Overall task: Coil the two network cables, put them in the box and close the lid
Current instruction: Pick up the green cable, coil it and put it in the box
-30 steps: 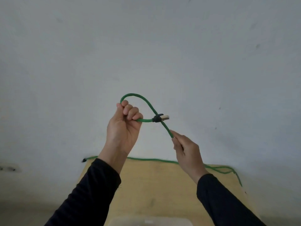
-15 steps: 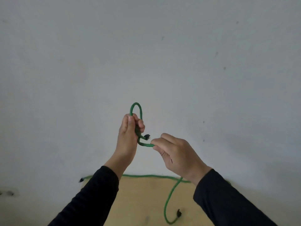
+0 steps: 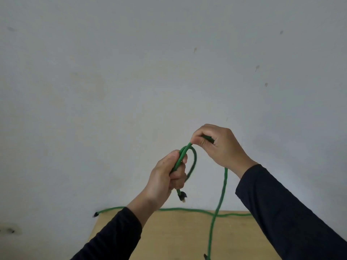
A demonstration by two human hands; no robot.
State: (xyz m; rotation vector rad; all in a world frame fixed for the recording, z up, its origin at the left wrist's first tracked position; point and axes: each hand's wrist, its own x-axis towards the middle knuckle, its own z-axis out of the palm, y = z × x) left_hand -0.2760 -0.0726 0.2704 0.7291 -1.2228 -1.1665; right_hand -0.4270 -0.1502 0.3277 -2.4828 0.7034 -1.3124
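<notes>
I hold a green network cable (image 3: pixel 221 196) up in front of the wall with both hands. My left hand (image 3: pixel 167 177) is closed around a small loop of it, and the black plug (image 3: pixel 182 197) hangs just below that fist. My right hand (image 3: pixel 217 145) pinches the cable higher and to the right; from it the free length drops down to the wooden table (image 3: pixel 169 237). A second green cable (image 3: pixel 176 209) lies along the table's far edge, its black plug (image 3: pixel 96 214) past the left corner. No box is in view.
A plain grey-white wall (image 3: pixel 169 72) fills most of the view behind the hands. The table's left edge runs diagonally at the lower left. Another black plug (image 3: pixel 206 257) lies at the bottom edge of the frame.
My right hand has risen above and to the right of my left hand, drawing cable up. The plug now hangs below my left fist. The view has tilted slightly.
</notes>
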